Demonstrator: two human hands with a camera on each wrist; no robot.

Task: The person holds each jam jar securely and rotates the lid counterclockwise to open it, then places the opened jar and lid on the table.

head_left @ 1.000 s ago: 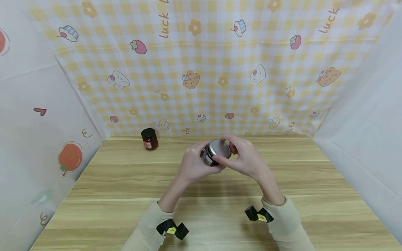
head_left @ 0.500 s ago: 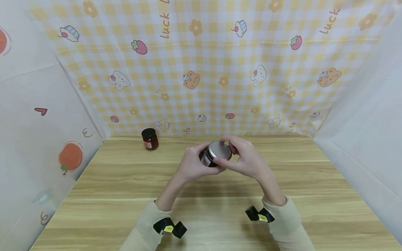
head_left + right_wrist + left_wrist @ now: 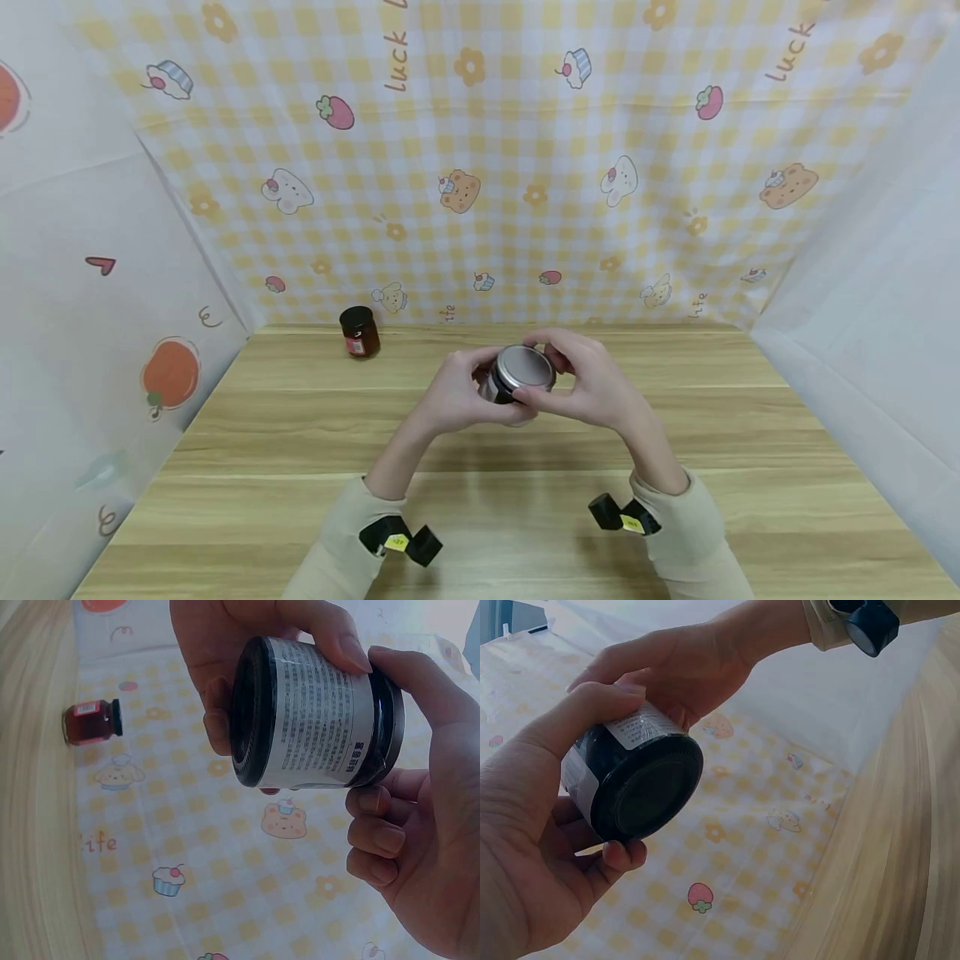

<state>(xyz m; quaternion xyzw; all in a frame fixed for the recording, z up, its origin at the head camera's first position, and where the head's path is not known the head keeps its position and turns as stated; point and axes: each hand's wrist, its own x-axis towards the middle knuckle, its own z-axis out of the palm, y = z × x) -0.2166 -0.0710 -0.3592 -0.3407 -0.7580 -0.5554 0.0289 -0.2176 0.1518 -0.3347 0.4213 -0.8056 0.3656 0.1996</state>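
A dark glass jar with a silver-coloured lid (image 3: pixel 527 367) is held tilted above the table between both hands. My left hand (image 3: pixel 459 397) grips the jar's body, thumb on one side and fingers curled round the other. At the lid's rim, the thumb and fingers of my right hand (image 3: pixel 592 385) pinch from both sides. The left wrist view shows the jar's dark round base (image 3: pixel 654 791). A white label (image 3: pixel 319 716) with small print wraps the body in the right wrist view. The lid sits on the jar.
A smaller jar (image 3: pixel 360 333) of reddish-brown contents with a black lid stands at the table's back left. The wooden table (image 3: pixel 247 467) ends at a yellow checked cloth (image 3: pixel 510 233) behind. White sheets (image 3: pixel 862 333) hang at both sides.
Both hands and the jar have come slightly toward me, and the left forearm has shifted a little to the left. The grip on body and lid stays; the smaller jar stands where it was.
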